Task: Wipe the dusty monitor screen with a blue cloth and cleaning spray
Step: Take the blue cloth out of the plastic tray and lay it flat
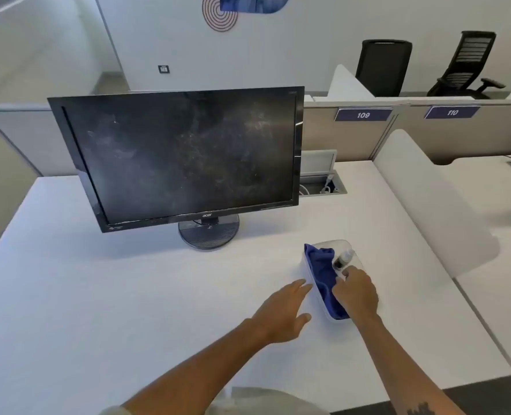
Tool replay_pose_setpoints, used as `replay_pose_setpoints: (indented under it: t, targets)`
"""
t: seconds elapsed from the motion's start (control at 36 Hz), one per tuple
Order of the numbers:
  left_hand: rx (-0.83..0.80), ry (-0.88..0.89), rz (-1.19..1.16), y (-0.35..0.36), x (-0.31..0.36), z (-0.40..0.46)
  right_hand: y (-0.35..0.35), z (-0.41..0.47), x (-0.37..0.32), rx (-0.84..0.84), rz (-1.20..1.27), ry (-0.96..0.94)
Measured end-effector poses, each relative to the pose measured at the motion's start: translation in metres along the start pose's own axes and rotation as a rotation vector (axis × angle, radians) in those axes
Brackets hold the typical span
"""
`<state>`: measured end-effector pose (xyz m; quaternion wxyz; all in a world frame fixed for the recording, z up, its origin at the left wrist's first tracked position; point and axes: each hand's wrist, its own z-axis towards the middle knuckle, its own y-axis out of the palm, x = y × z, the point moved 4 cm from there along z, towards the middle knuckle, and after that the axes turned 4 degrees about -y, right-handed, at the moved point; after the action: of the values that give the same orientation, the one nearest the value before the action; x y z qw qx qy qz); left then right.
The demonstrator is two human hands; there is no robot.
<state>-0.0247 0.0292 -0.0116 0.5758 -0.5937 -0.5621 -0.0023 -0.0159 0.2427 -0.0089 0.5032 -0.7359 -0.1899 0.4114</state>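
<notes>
Reached in with right hand [356, 292], fingers curled round small clear spray bottle [344, 258] inside shallow white plastic tray [314, 283]; crumpled blue cloth [323, 274] alongside. Left hand [284, 313] flat, fingers straight, beside tray. Dusty black monitor [182, 157] upright behind.

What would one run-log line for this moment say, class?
stage: fetching supplies | right hand: grips cloth in tray | left hand: open beside tray | spray bottle: in tray | monitor: dusty, unwiped

A dusty monitor [185, 157] stands on the white surface [98, 295]. The right hand [357, 292] reaches into a clear tray [311, 274] (blue cloth [323, 268] and spray bottle [342, 259] inside); the left hand [284, 313] lies flat just beside it.
</notes>
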Motion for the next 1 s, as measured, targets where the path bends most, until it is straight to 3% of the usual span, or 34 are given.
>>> replay_pose_setpoints:
  t: [0.14, 0.25, 0.44, 0.64, 0.81, 1.0]
  targets:
    - [-0.043, 0.018, 0.042, 0.009, 0.008, 0.009, 0.011, 0.003, 0.008, -0.241, -0.121, 0.073]
    - [-0.069, 0.038, 0.077, 0.017, 0.008, 0.014, 0.018, 0.005, 0.011, -0.303, -0.115, 0.094]
    - [-0.104, 0.028, 0.094, 0.029, 0.006, 0.018, 0.024, 0.014, 0.016, -0.311, -0.142, 0.093]
    - [-0.117, 0.026, 0.065, 0.032, 0.008, 0.019, 0.027, 0.017, 0.022, -0.309, 0.032, 0.153]
    - [-0.123, 0.039, 0.102, 0.029, 0.012, 0.013, 0.006, 0.015, 0.013, -0.273, 0.15, 0.069]
    - [0.062, -0.002, 0.024, 0.016, 0.002, 0.009, -0.04, 0.007, -0.005, -0.147, 0.47, -0.056]
